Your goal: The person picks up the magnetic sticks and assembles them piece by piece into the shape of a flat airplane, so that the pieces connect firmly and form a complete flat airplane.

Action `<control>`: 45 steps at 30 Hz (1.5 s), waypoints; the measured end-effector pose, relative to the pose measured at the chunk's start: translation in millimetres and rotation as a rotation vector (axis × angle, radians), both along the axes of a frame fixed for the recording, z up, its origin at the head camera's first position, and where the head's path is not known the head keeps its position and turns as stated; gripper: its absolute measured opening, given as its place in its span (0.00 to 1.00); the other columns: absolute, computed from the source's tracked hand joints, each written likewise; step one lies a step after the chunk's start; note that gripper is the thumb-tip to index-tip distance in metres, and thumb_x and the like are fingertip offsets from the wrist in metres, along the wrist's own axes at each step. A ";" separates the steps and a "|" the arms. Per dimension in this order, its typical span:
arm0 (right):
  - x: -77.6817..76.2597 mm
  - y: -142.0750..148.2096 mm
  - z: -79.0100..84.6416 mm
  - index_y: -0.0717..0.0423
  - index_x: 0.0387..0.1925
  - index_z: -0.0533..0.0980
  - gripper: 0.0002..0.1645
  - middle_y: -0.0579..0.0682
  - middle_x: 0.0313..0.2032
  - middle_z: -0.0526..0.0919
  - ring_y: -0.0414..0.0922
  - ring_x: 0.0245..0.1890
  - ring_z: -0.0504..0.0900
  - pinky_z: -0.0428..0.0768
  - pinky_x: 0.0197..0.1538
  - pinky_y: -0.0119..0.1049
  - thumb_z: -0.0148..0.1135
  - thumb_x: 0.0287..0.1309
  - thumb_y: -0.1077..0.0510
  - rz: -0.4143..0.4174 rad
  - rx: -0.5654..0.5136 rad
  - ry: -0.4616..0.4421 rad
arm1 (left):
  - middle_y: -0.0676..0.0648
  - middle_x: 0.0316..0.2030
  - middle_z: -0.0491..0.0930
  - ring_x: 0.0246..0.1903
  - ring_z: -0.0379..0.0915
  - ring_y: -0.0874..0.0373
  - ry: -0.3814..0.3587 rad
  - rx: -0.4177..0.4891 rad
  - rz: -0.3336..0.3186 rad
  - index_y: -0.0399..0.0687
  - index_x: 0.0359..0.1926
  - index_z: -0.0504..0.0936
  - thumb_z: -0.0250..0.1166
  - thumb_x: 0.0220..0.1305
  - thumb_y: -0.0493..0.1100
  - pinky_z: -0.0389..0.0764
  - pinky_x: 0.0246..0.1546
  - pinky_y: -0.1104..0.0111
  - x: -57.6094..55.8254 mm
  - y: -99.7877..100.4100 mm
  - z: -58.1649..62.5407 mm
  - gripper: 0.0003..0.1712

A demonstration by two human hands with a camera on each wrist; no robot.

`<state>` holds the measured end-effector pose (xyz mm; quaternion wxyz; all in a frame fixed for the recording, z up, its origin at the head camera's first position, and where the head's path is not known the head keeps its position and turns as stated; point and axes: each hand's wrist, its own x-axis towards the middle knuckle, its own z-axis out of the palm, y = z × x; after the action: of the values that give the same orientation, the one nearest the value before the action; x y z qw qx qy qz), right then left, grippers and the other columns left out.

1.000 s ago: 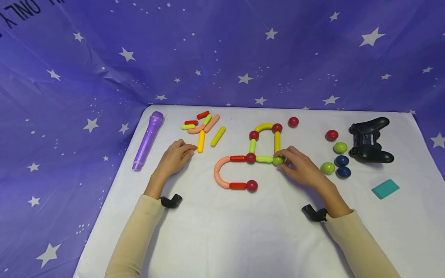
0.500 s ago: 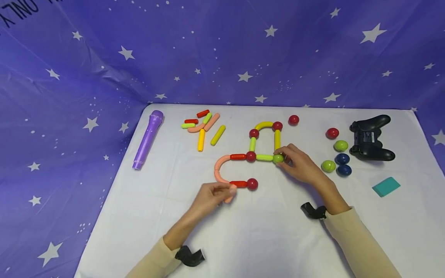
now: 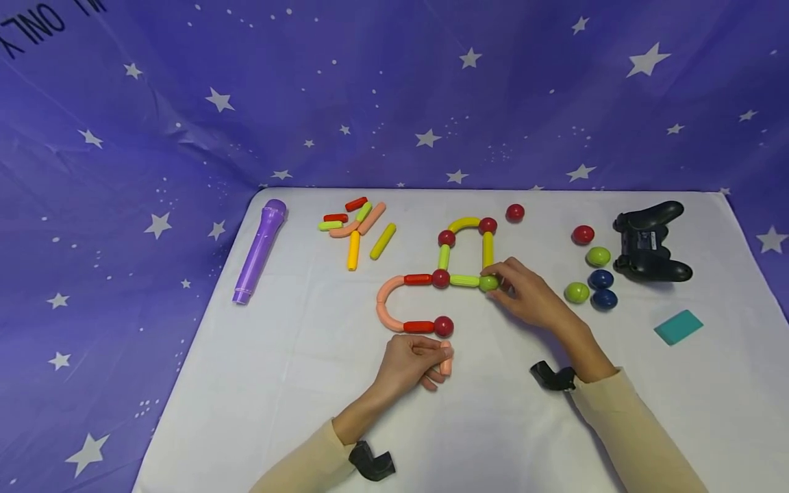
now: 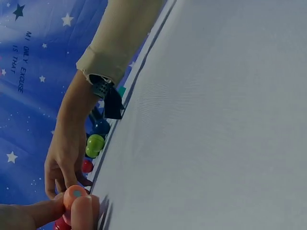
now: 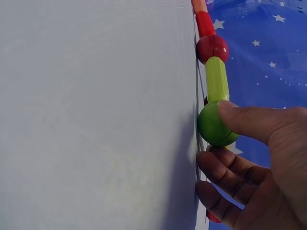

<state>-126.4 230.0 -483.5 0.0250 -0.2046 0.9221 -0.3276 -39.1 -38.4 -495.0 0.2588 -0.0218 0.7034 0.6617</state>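
Note:
My left hand (image 3: 408,363) pinches a peach magnetic rod (image 3: 446,365) upright in the head view, just below the lower red ball (image 3: 444,326). In the left wrist view the rod's end (image 4: 76,193) shows between thumb and finger. My right hand (image 3: 529,296) pinches the green ball (image 3: 489,283), with its thumb on top in the right wrist view. That ball joins a lime rod (image 3: 465,281) and a yellow rod (image 3: 488,248). Through red balls, the built figure runs on to red rods (image 3: 418,280) and a peach curve (image 3: 385,304).
Loose rods (image 3: 353,250) lie at the back left, near a purple toy microphone (image 3: 259,253). Several loose balls (image 3: 598,257), a black game controller (image 3: 652,243) and a teal block (image 3: 679,327) are on the right. A starry purple cloth (image 3: 394,89) backs the white table (image 3: 493,424).
My left hand has come from the loose rods at the back left to below the lower red ball, bringing a peach rod. My right hand stays on the green ball.

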 end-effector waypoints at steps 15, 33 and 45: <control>11.0 -2.7 2.7 0.45 0.60 0.74 0.27 0.54 0.50 0.69 0.47 0.37 0.76 0.79 0.39 0.43 0.67 0.59 0.60 -0.028 0.063 0.032 | 0.41 0.27 0.85 0.18 0.84 0.50 0.079 0.010 0.078 0.39 0.43 0.84 0.73 0.57 0.49 0.82 0.20 0.58 3.5 0.8 -3.4 0.20; -3.9 -0.3 -0.9 0.47 0.57 0.76 0.24 0.49 0.44 0.76 0.45 0.37 0.76 0.79 0.42 0.42 0.66 0.59 0.65 0.017 0.007 0.017 | 0.40 0.27 0.85 0.18 0.83 0.50 0.084 -0.025 0.061 0.38 0.43 0.84 0.72 0.58 0.49 0.83 0.20 0.58 -5.2 -5.7 -3.3 0.19; -8.5 -1.4 0.1 0.47 0.58 0.76 0.24 0.51 0.45 0.76 0.46 0.39 0.76 0.79 0.43 0.43 0.65 0.60 0.64 0.003 0.016 -0.020 | 0.42 0.27 0.84 0.17 0.83 0.52 0.070 -0.020 0.068 0.38 0.45 0.84 0.72 0.58 0.49 0.83 0.20 0.58 -3.6 -7.3 -3.0 0.20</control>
<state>-134.9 228.6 -483.4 0.0365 -0.2025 0.9241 -0.3221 -42.7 -45.7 -498.0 0.2112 -0.0250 0.7175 0.6633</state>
